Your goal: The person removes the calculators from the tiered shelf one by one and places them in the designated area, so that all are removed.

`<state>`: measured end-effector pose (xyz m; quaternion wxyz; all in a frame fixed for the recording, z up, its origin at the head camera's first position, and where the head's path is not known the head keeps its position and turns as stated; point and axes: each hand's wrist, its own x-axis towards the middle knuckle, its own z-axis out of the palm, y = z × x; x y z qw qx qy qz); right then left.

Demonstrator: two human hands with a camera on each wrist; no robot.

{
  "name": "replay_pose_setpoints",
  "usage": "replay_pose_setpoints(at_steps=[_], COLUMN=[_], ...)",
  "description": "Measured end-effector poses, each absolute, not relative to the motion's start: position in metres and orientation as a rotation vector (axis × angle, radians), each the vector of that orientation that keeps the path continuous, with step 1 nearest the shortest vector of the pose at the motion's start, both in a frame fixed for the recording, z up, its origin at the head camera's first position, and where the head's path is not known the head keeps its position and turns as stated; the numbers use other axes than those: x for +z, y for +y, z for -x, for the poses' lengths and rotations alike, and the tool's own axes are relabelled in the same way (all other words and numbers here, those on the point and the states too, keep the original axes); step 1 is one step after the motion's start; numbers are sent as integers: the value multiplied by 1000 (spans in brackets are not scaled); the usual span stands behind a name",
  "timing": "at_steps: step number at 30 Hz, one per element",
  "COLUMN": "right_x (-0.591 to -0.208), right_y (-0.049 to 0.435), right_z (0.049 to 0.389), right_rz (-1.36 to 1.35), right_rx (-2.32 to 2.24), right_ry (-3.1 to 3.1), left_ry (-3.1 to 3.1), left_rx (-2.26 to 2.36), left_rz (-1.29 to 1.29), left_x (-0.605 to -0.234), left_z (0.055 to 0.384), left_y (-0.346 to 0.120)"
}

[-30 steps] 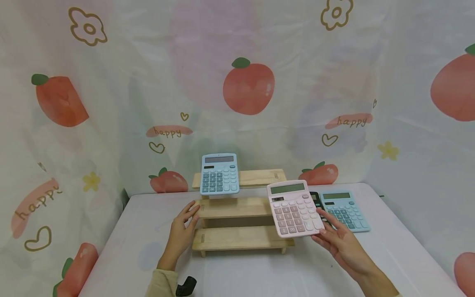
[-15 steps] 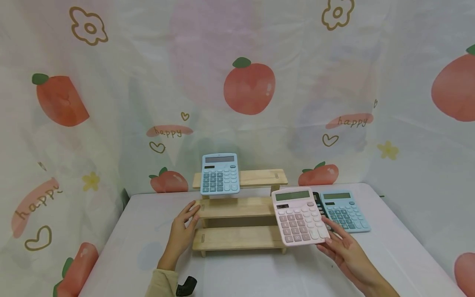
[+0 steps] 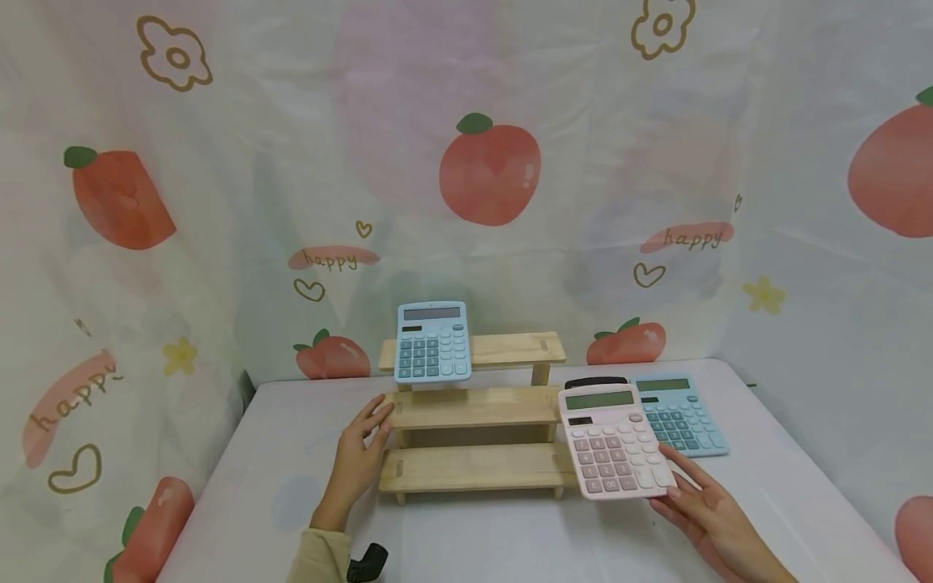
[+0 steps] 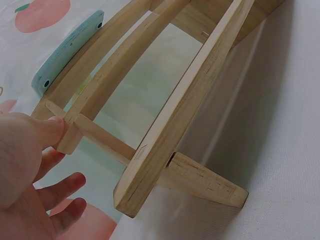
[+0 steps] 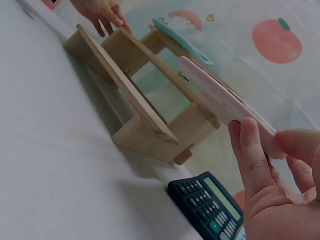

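Note:
A pink calculator (image 3: 619,441) is held by my right hand (image 3: 717,518) at its lower right corner, thumb on one face and fingers on the other. In the right wrist view the pink calculator (image 5: 227,95) shows edge-on, raised beside a three-step wooden stand (image 3: 466,409). My left hand (image 3: 357,461) grips the left end of the stand's middle step; in the left wrist view its thumb lies on top of that end. A light blue calculator (image 3: 433,344) leans on the top step at the left.
Another blue calculator (image 3: 685,417) lies on the white table (image 3: 466,538) to the right of the stand. A black calculator (image 5: 210,205) lies beside it, mostly hidden behind the pink one in the head view. A patterned curtain (image 3: 488,283) closes off the back.
My right hand has moved the pink calculator to the right and toward me, away from the stand; it now covers most of the black calculator. The left hand stays put.

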<state>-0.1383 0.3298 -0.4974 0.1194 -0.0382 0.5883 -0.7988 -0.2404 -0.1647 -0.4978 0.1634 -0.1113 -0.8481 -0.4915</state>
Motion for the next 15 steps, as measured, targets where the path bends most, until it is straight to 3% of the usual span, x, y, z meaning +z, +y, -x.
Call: replay_pose_setpoints(at_steps=[5, 15], right_x=[-502, -518], right_y=[342, 361], right_z=[132, 127], right_rz=[82, -291], right_rx=[-2344, -2223], right_ry=[1671, 1788], left_ry=[-2422, -2429], left_rx=[-1390, -1390], left_rz=[319, 316], left_x=[-500, -498], left_z=[240, 240], left_y=[-166, -165])
